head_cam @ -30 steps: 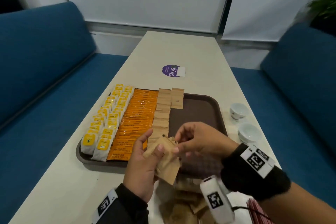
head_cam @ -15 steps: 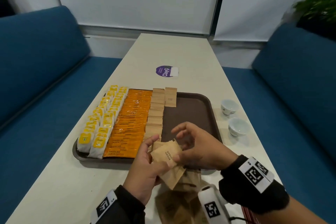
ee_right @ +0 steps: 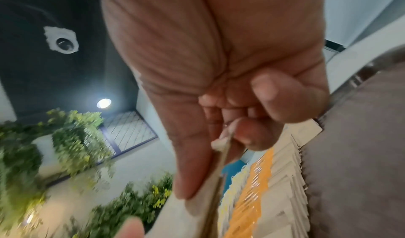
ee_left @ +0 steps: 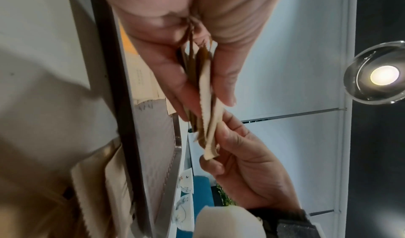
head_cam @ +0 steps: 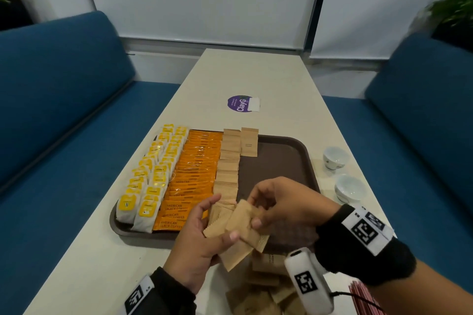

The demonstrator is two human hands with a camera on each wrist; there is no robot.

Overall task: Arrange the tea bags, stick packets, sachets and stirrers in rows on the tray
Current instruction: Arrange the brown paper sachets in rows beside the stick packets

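A brown tray [head_cam: 281, 158] holds yellow tea bags [head_cam: 151, 179] in two rows, orange stick packets [head_cam: 197, 174] and a row of tan sachets [head_cam: 227, 169], with one more sachet [head_cam: 248, 142] starting a row at the far end. Over the tray's near edge my left hand [head_cam: 199, 238] grips a fanned stack of tan sachets [head_cam: 240, 227]. My right hand [head_cam: 281, 204] pinches the top sachet of that stack between thumb and forefinger. In the left wrist view the stack [ee_left: 206, 106] shows edge-on between both hands. In the right wrist view the pinched sachet [ee_right: 219, 155] is visible.
Loose tan sachets [head_cam: 258, 289] lie heaped on the white table [head_cam: 76, 263] by the near edge, with red stirrers [head_cam: 363, 296] to their right. Two small white cups [head_cam: 334, 157] stand right of the tray. A purple sticker [head_cam: 240, 103] lies beyond it. Blue sofas flank the table.
Both hands have stayed over the tray's near edge. My right thumb and forefinger have closed on the top sachet and slid it a little to the right off the stack.
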